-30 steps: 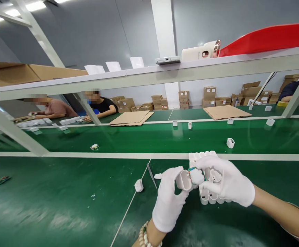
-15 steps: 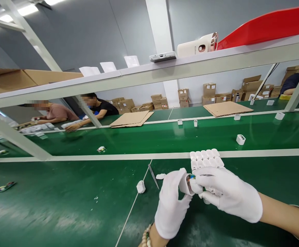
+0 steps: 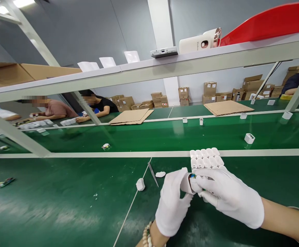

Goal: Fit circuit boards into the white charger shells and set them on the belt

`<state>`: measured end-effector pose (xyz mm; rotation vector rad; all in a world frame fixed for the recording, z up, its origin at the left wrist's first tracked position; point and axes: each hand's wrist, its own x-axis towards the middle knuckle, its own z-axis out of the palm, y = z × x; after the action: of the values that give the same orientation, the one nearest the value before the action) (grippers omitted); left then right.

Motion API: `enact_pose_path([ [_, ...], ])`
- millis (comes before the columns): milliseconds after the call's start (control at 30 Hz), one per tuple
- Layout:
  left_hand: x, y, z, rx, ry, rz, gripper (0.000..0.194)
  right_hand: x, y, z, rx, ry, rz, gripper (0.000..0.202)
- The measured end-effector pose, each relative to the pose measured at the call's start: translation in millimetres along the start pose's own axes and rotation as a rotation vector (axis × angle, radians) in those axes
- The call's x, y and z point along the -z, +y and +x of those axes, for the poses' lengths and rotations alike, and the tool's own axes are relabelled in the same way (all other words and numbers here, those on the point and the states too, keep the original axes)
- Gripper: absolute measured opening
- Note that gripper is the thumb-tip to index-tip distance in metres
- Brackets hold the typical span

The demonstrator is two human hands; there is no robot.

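Here, the left hand [image 3: 172, 204] holds a white plastic charger housing [image 3: 185, 184] in a narrow grip between thumb and fingers, its mouth turned toward the right hand [image 3: 234, 197]. The right hand pinches a small circuit board assembly [image 3: 192, 176] with a white wad [image 3: 195, 185] on it, right at that mouth. Housing and assembly meet end to end between the hands, the shared line running roughly sideways; how deep the board sits is hidden by fingers. Rows of white housings [image 3: 200, 163] stand just beyond the right hand, while tweezers [image 3: 152, 175] lie beyond the left, on the green work surface [image 3: 61, 199]
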<state>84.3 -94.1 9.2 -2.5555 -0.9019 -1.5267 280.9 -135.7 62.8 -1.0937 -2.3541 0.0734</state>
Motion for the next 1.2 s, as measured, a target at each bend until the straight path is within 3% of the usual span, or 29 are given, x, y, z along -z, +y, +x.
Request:
enact_pose_path([
  [200,-3.2,-0.4,-3.8,0.025,-0.009,-0.051,0.049,14.8,-6.8,12.4,-0.027,-0.134,-0.07,0.012],
  [300,-2.6,0.1,-4.8,0.057,-0.031,-0.121,0.057,21.8,-7.9,18.2,-0.026,-0.202,0.052,0.011],
  [367,-2.4,2.2,-5.6,0.094,-0.063,-0.186,0.065,20.4,-7.7,17.9,-0.103,-0.158,0.213,0.01],
  [400,-2.6,3.7,-6.4,0.114,-0.076,-0.232,0.067,17.9,-7.6,16.5,-0.188,-0.121,0.306,0.015],
  [467,-4.2,7.1,-8.9,0.151,-0.098,-0.351,0.066,10.3,-8.2,12.6,-0.414,-0.097,0.505,0.057],
  [533,-6.5,10.5,-12.4,0.182,-0.149,-0.491,0.058,1.7,-9.8,9.1,-0.604,-0.197,0.757,0.097],
  [567,-7.7,12.0,-14.0,0.197,-0.185,-0.556,0.053,-2.4,-10.9,8.1,-0.654,-0.269,0.886,0.104],
  [667,-9.0,15.9,-15.5,0.25,-0.26,-0.704,0.039,-12.0,-13.9,7.9,-0.664,-0.335,1.168,0.091],
  [767,-5.8,20.1,-9.0,0.371,-0.281,-0.768,0.035,-14.4,-14.0,11.2,-0.603,-0.3,1.21,0.075],
  [867,-0.4,24.8,0.6,0.524,-0.393,-0.776,0.045,-7.2,-9.2,14.9,-0.547,-0.295,0.995,0.065],
  [933,1.8,26.5,2.7,0.568,-0.446,-0.789,0.062,0.8,-3.6,15.9,-0.476,-0.231,0.827,0.045],
  [1000,1.8,25.9,-1.0,0.573,-0.425,-0.784,0.085,7.8,2.3,15.0,-0.406,-0.163,0.744,0.026],
  [1067,-0.1,23.7,-8.5,0.567,-0.388,-0.752,0.101,11.1,6.8,12.9,-0.357,-0.139,0.703,0.019],
  [1200,-4.5,20.3,-21.1,0.5,-0.408,-0.635,0.106,4.6,6.2,10.1,-0.252,-0.101,0.586,0.009],
])
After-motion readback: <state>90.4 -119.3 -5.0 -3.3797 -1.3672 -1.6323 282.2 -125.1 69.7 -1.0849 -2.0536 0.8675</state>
